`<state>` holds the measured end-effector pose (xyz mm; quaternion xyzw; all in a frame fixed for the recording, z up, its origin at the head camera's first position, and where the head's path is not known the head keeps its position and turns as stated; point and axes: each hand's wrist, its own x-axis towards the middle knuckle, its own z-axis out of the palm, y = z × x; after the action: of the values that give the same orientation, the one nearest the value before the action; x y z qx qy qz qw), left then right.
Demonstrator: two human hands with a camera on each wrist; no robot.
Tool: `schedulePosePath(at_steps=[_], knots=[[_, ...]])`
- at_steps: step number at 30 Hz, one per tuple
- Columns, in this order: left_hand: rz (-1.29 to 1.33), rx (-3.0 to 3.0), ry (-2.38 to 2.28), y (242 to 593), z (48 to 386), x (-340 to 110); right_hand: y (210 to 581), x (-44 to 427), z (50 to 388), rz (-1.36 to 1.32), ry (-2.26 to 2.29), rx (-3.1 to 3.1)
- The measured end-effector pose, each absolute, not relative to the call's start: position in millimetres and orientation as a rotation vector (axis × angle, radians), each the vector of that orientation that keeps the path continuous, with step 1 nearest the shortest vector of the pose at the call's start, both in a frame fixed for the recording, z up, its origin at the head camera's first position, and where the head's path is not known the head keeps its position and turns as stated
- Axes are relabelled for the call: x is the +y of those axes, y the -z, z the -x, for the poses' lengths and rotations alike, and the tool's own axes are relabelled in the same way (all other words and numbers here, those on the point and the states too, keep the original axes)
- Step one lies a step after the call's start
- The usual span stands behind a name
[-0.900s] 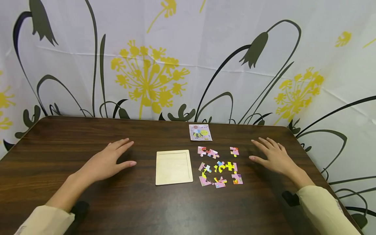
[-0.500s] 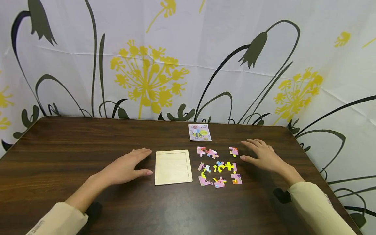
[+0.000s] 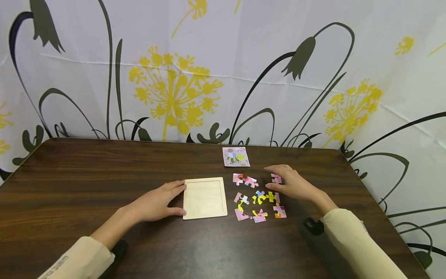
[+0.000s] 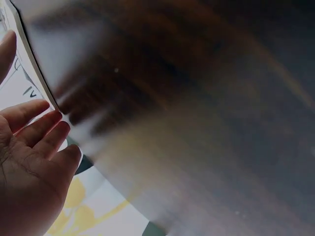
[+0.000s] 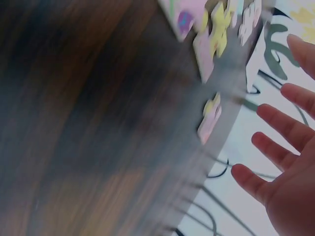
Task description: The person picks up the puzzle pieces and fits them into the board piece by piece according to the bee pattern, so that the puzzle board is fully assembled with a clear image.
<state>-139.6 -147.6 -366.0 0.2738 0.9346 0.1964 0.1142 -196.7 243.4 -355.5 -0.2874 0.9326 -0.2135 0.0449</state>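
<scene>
My left hand is at the left edge of a square wooden puzzle tray, its fingertips and thumb at the rim, fingers fairly straight. The tray lies flat with a shallow recess. Over the upper right of the jigsaw pieces hovers my right hand, fingers apart and holding nothing. It partly covers a pink corner piece. In the right wrist view that piece lies on the table, apart from the relaxed fingers. Other pieces, such as a yellow-and-pink one, are spread loosely right of the tray.
A square picture card of a bee lies behind the pieces. The dark wooden table reaches back to a white curtain with printed flowers. Dark wrist gear sits beneath the right cuff.
My left hand has moved right to the tray's edge. My right hand has come left, from beside the pieces to above the upper-right one. Tray, card and pieces stay put.
</scene>
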Motion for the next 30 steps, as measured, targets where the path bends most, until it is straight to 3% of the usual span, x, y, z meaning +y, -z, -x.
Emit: schedulePosePath(at_steps=[30], knots=[[-0.882,2.687,-0.599,364.4,146.4,-147.9,362.1,175.9,226.1,0.854,0.634,2.702]])
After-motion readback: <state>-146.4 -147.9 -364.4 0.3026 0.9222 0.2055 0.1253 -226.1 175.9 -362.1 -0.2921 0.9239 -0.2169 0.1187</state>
